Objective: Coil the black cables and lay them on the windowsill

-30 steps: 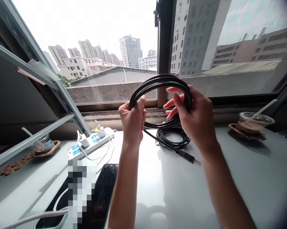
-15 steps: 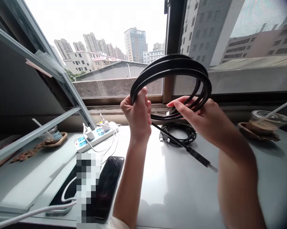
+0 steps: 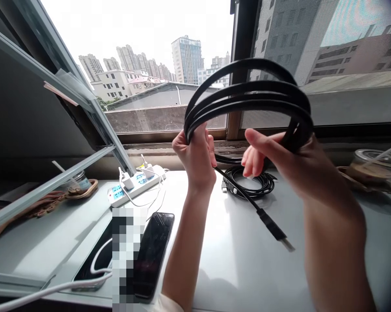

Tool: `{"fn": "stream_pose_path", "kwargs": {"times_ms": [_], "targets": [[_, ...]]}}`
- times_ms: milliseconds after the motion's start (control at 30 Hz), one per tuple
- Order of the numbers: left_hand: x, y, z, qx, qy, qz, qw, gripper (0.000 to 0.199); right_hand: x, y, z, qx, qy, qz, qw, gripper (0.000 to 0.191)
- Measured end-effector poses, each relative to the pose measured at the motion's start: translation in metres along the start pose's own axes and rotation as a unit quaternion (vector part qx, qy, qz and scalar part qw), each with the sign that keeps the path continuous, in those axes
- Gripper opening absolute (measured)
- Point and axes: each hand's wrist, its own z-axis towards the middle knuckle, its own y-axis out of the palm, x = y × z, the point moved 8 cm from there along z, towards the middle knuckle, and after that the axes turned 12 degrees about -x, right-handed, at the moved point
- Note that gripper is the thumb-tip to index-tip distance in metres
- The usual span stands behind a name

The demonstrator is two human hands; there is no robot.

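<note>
Head view: thick black flexible cable (image 3: 247, 89), wound in several loose round loops, is held up in the air over the glossy white worktop (image 3: 221, 268), in front of the window's dark upright frame (image 3: 236, 99).
Left hand (image 3: 197, 151): fingers closed around the left side of the loops, clamped on the cable.
Right hand (image 3: 293, 164): the right side of the loops sits in the crook behind the thumb; thumb and fingertips stand apart, and whether the palm grips cannot be told.
Loose end: a straight run of the cable slants from the left hand down to a black rectangular connector with a metal tip (image 3: 275, 227), pointing toward the worktop's near right corner.
Second coil: thinner black cable ring (image 3: 263, 188) lies toward the worktop's far edge, below the held loops, small plugs at its left side.
Power strip: long white bar with blue sockets (image 3: 140, 188), angled near the far edge, left of the left hand.
Phone: black glossy rectangular phone (image 3: 154, 251) by the near edge, beside the left forearm.
Drinks: clear plastic cup with brown liquid and pale straw (image 3: 371, 169) toward the far right corner; another clear cup with a straw (image 3: 80, 182) toward the far left.
</note>
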Motion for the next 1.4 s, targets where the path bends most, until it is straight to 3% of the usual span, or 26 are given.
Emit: {"fn": "stream_pose_path", "kwargs": {"times_ms": [67, 167, 233, 300, 400, 600, 767, 933, 1033, 1167, 1267, 1400], "targets": [[-0.002, -0.002, 0.005, -0.029, -0.018, 0.015, 0.999, 0.049, 0.003, 0.009, 0.001, -0.066, 0.017, 0.032, 0.997, 0.054], [-0.008, -0.005, 0.012, -0.093, -0.049, 0.070, 0.992, 0.048, 0.010, 0.015, 0.004, -0.096, 0.042, 0.056, 0.993, 0.051], [-0.008, -0.011, 0.016, -0.102, -0.036, 0.114, 0.988, 0.046, 0.014, 0.012, 0.006, -0.056, 0.045, 0.050, 0.996, 0.041], [-0.003, -0.018, 0.017, -0.079, 0.002, 0.170, 0.982, 0.043, 0.013, -0.001, 0.004, 0.050, 0.026, 0.017, 0.998, 0.034], [0.005, -0.020, 0.014, -0.049, 0.050, 0.268, 0.961, 0.040, 0.000, -0.017, -0.005, 0.193, -0.024, -0.068, 0.979, 0.055], [0.002, -0.014, 0.014, -0.053, 0.051, 0.293, 0.953, 0.039, -0.019, -0.018, -0.009, 0.193, -0.069, -0.186, 0.961, 0.027], [-0.003, -0.012, 0.017, -0.072, 0.026, 0.279, 0.957, 0.039, -0.016, -0.025, -0.013, 0.211, -0.048, -0.197, 0.956, 0.024], [-0.003, -0.004, 0.014, -0.104, 0.027, 0.300, 0.948, 0.040, 0.000, -0.023, -0.003, 0.144, -0.007, -0.166, 0.976, 0.031], [-0.014, 0.000, 0.013, -0.138, -0.033, 0.306, 0.941, 0.040, 0.019, -0.019, 0.005, 0.093, 0.025, -0.098, 0.991, 0.037], [-0.035, 0.012, 0.008, -0.270, -0.147, 0.249, 0.918, 0.037, 0.040, -0.021, 0.009, 0.066, 0.051, -0.050, 0.995, 0.036], [-0.040, 0.021, 0.001, -0.346, -0.186, 0.212, 0.895, 0.037, 0.044, -0.020, 0.010, 0.036, 0.051, -0.037, 0.997, 0.041], [-0.032, 0.025, 0.001, -0.326, -0.140, 0.218, 0.909, 0.036, 0.034, -0.013, 0.012, -0.002, 0.013, -0.038, 0.999, 0.042]]}}
